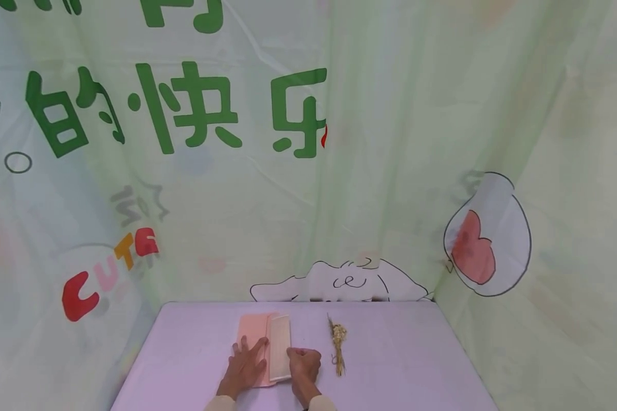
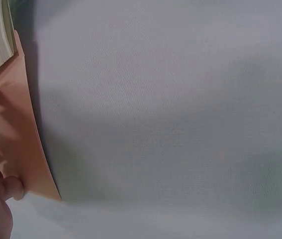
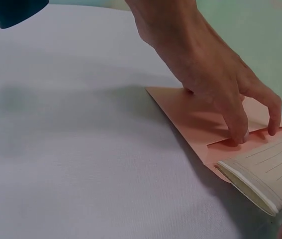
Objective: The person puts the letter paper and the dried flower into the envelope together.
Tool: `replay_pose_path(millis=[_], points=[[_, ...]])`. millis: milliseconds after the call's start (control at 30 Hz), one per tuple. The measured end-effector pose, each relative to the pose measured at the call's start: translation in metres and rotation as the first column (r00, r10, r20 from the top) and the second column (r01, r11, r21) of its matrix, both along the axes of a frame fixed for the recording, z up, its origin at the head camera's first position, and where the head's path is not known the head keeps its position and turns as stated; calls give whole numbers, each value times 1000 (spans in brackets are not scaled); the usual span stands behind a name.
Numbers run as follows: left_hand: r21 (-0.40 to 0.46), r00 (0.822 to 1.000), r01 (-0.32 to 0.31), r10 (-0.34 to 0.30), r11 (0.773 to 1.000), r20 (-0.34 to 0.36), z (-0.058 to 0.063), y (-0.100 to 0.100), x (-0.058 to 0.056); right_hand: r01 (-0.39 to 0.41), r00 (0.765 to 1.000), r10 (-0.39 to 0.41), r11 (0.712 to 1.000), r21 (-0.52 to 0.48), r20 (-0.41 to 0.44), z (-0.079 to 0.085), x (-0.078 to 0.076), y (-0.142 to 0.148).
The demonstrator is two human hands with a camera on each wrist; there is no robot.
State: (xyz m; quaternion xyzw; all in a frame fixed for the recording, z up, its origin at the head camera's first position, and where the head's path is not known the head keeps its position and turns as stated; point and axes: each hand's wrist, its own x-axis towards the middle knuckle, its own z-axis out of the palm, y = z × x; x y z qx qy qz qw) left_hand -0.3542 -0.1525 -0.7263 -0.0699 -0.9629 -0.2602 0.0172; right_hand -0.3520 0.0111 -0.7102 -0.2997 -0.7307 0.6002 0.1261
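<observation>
A pink envelope [image 1: 253, 326] lies on the table, its flap opened out to the right. Over that flap lies folded lined letter paper [image 1: 280, 348], its layered edge bowed up in the right wrist view. My left hand [image 1: 244, 365] rests on the envelope with fingers spread, the fingertips near the pocket's slit edge. On the paper's right side, my right hand [image 1: 304, 365] is curled and pinches the edge; only a sliver of it shows in the right wrist view. In the left wrist view the left hand's thumb side sits at the envelope's edge.
A small bunch of dried flowers [image 1: 338, 342] lies on the table to the right of my right hand. The pale purple table [image 1: 391, 354] ends at a fabric curtain [image 1: 380, 200] printed with drawings and green characters, which also hangs along both sides.
</observation>
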Motion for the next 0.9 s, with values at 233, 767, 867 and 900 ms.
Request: replay_pose_path(millis=[233,767,867,900], points=[[22,1000,14,-14,1000,3,4,0,2,33,998,-37,996,87,44,-1,-5,-3],[26,1000,2,-2,1000,22,-5,2,-1,-1,994,-19,984,180,107,-1,-13,-14],[20,999,-12,12,1000,32,-5,1,-2,-7,995,-9,985,173,95,-4,-17,-17],[15,999,-19,18,1000,38,-5,1,-2,-9,996,-7,985,170,91,-5,-18,-19]])
